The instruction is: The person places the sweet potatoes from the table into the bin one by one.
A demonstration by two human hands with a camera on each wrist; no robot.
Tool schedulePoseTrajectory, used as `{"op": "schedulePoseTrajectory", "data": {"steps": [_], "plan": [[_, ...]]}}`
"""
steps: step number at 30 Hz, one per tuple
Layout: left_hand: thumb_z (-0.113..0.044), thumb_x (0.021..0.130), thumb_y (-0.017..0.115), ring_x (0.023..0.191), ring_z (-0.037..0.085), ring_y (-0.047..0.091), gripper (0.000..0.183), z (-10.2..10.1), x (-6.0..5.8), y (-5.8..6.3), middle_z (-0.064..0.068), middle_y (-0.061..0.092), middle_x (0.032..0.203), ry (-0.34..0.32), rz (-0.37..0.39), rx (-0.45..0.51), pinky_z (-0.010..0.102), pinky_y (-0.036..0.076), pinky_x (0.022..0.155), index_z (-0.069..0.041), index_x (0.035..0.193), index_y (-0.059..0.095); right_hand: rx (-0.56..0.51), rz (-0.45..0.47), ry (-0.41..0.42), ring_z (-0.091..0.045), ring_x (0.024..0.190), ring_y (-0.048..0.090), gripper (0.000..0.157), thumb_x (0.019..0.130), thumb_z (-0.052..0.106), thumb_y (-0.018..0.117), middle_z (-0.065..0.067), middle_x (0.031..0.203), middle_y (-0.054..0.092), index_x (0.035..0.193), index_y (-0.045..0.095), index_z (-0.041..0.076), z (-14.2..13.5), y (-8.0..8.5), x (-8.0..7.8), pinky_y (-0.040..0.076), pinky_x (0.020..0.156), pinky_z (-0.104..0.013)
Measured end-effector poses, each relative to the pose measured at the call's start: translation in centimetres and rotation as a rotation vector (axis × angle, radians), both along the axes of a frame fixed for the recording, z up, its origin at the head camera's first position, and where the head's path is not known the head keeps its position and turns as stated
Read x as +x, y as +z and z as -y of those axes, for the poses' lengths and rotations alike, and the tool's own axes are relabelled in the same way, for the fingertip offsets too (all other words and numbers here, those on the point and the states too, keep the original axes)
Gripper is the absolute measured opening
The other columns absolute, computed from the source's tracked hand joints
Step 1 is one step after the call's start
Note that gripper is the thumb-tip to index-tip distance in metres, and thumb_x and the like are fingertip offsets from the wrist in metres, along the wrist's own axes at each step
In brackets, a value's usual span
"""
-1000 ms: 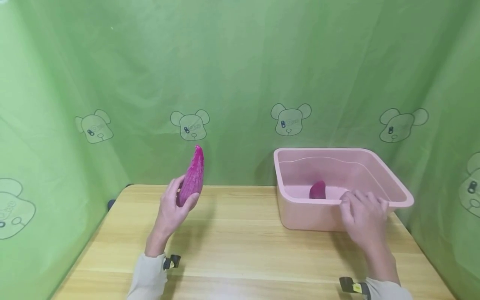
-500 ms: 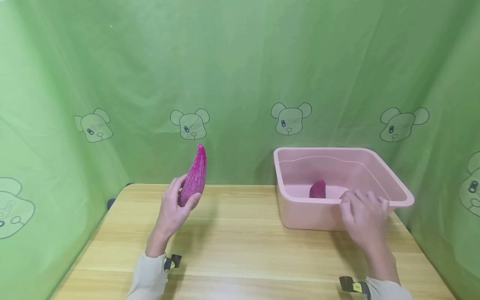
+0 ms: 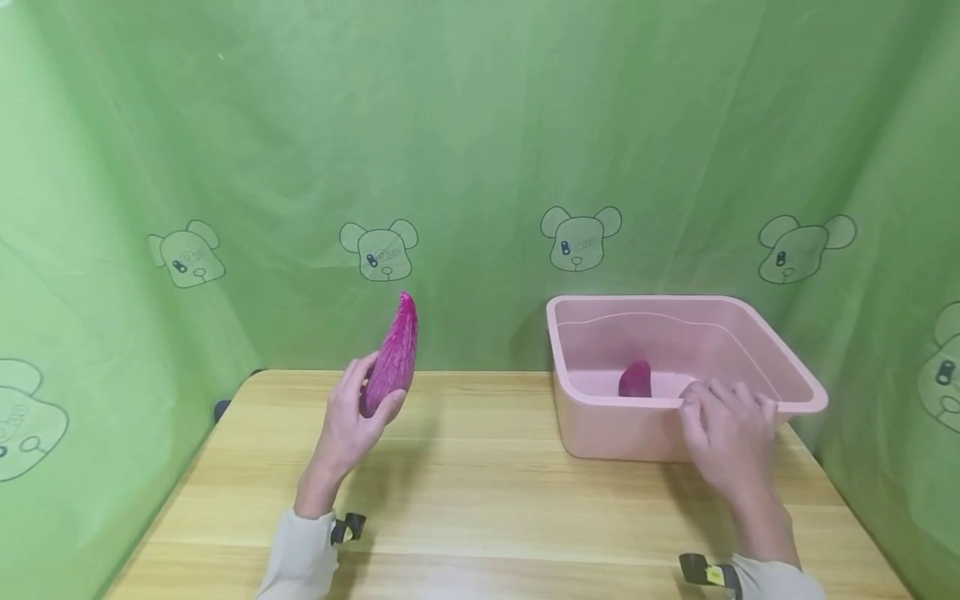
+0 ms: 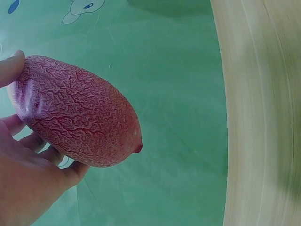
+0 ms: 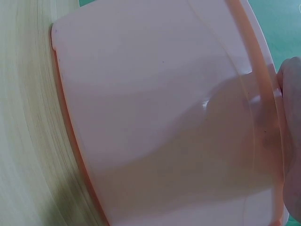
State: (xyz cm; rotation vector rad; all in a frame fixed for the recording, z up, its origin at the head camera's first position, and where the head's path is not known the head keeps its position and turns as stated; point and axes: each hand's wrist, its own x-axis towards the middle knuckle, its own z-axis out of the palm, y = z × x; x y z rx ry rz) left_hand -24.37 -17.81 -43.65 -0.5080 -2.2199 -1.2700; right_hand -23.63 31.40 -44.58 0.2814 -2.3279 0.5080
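Observation:
My left hand point(image 3: 351, 425) holds a magenta, wrinkled, sweet-potato-shaped vegetable point(image 3: 393, 358) above the table. Its narrow tip points up, and my thumb and fingers grip the thick lower end. Close up in the left wrist view, fine ridges cover the vegetable point(image 4: 84, 113), with a small dark nub at one end. Over on the right, my right hand point(image 3: 731, 437) is hooked over the front rim of a pink plastic bin point(image 3: 622, 429), its fingertips hidden inside. A smooth magenta piece point(image 3: 636, 381) shows in the bin, its lower part hidden by the front wall.
The light wood table point(image 3: 480, 500) runs up to a green curtain point(image 3: 480, 167) printed with bear faces, which also closes in both sides. The bin stands at the table's back right.
My left hand has drifted slightly to the right with the vegetable, which leans a little more to the right. My right hand and the bin stay where they were.

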Motion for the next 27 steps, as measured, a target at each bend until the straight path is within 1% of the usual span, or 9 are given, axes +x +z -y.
{"op": "schedulePoseTrajectory", "data": {"steps": [10,17,27], "plan": [[-0.023,0.092,0.077,0.09,0.021,0.062,0.059,-0.2,0.23,0.24,0.008,0.062,0.113,0.005,-0.017,-0.009,0.034,0.059,0.062,-0.01,0.145,0.054,0.002,0.002,-0.002,-0.032,0.081,0.043,0.025,0.102,0.019,0.043,-0.009,0.084,0.057,0.086,0.06,0.01,-0.03,-0.07,0.02,0.028,0.087,-0.063],[-0.023,0.092,0.078,0.09,0.021,0.062,0.059,-0.39,0.27,0.17,0.008,0.062,0.114,-0.002,-0.002,0.001,0.034,0.059,0.062,-0.012,0.145,0.055,-0.001,0.01,0.0,-0.032,0.081,0.043,0.025,0.102,0.02,0.043,-0.008,0.082,0.056,0.085,0.059,0.011,-0.12,-0.11,-0.04,0.028,0.087,-0.062],[-0.022,0.092,0.078,0.091,0.021,0.063,0.059,-0.55,0.23,0.14,0.008,0.063,0.115,-0.008,0.0,0.001,0.035,0.059,0.063,-0.011,0.145,0.055,-0.003,0.004,0.004,-0.031,0.081,0.042,0.024,0.102,0.019,0.043,-0.007,0.082,0.056,0.085,0.059,0.012,-0.1,-0.09,-0.1,0.028,0.086,-0.061]]}}
